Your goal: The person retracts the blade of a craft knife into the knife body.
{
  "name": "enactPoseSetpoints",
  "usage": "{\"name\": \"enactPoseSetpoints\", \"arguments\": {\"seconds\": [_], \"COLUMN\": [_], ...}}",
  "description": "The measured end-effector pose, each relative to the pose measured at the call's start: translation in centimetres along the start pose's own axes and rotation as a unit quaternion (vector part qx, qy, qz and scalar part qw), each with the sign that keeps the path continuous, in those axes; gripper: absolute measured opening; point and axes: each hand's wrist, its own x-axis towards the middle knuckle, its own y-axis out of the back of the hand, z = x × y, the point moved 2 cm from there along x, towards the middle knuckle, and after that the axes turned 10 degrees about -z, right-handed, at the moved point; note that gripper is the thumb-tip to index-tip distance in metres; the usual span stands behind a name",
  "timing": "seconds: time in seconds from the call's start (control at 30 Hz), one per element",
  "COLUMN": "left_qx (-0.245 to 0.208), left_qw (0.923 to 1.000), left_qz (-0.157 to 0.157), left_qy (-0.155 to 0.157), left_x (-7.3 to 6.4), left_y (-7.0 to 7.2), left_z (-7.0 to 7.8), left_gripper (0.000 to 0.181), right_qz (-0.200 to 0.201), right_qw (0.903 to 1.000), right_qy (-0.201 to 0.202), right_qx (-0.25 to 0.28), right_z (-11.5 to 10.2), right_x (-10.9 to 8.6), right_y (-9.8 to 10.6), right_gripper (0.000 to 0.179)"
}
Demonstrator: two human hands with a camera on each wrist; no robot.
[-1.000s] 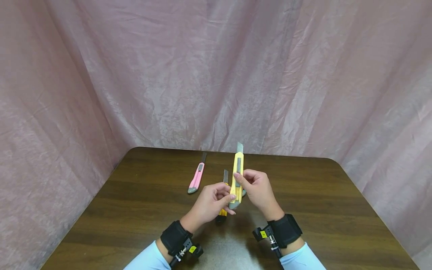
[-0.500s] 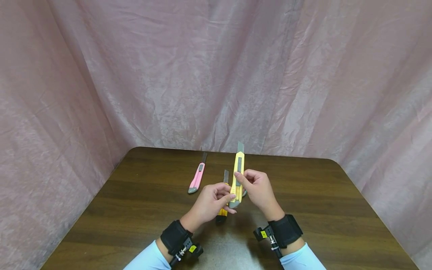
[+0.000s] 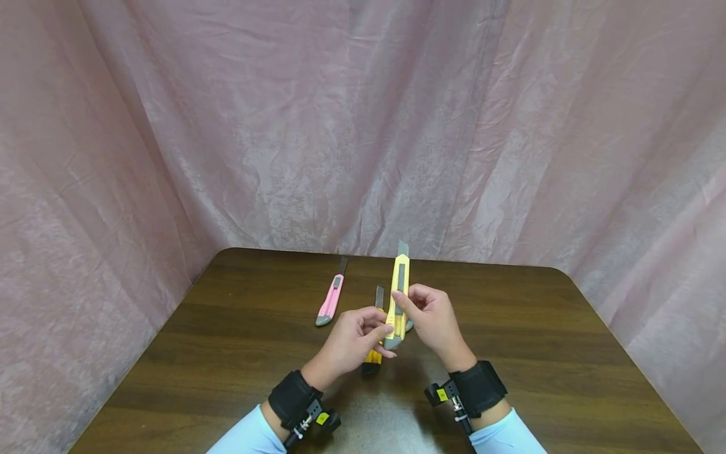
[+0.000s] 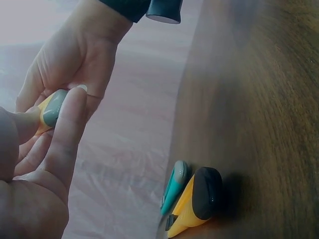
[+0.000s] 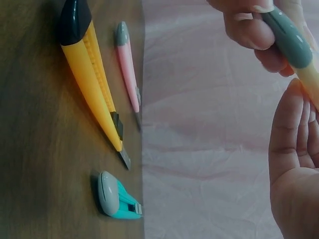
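A pale yellow box cutter (image 3: 401, 271) with a grey end cap is held up over the table, its blade extended and pointing away. My left hand (image 3: 356, 339) pinches its lower end between thumb and fingers, close to the grey cap (image 4: 54, 108). Higher on the body, my right hand (image 3: 435, 320) grips it, thumb lying by the grey slider strip. Below the hands lies an orange box cutter (image 5: 89, 74) with a black end, partly hidden by the left hand in the head view. A teal cutter (image 5: 122, 199) lies near it, mostly covered by the right hand there.
A pink box cutter (image 3: 331, 299) with a grey end lies to the left on the brown wooden table (image 3: 238, 353), blade out toward the far edge. A pink curtain (image 3: 317, 126) hangs behind the table and along its sides.
Both hands and the yellow box cutter stay nearly in place. The left thumb has shifted slightly left at the cutter's lower end.
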Motion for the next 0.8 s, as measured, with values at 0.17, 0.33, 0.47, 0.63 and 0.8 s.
{"name": "enactPoseSetpoints", "arguments": {"seconds": [0.17, 0.33, 0.47, 0.63, 0.8], "left_qx": [0.008, 0.008, 0.008, 0.011, 0.009], "left_qw": [0.9999, 0.9998, 0.9997, 0.9997, 0.9998], "left_qz": [0.008, 0.013, 0.012, 0.013, 0.017], "left_qy": [0.010, 0.014, 0.018, 0.018, -0.003], "left_x": [0.0, -0.1, -0.1, 0.0, 0.0], "left_y": [0.0, 0.1, 0.0, 0.0, 0.1], "left_z": [0.1, 0.2, 0.2, 0.1, 0.0], "left_gripper": [0.015, 0.015, 0.015, 0.015, 0.013], "right_qz": [-0.013, -0.041, -0.055, -0.060, -0.070], "right_qw": [0.9982, 0.9977, 0.9975, 0.9973, 0.9967], "right_qy": [-0.045, -0.028, -0.010, 0.001, 0.005], "right_qx": [0.038, 0.046, 0.044, 0.041, 0.041], "right_z": [-0.2, -1.9, -3.0, -3.1, -2.9], "right_x": [0.1, -0.1, -0.2, -0.2, -0.1], "right_y": [0.1, 0.1, 0.2, 0.3, 0.2], "right_gripper": [0.020, 0.017, 0.013, 0.010, 0.009]}}
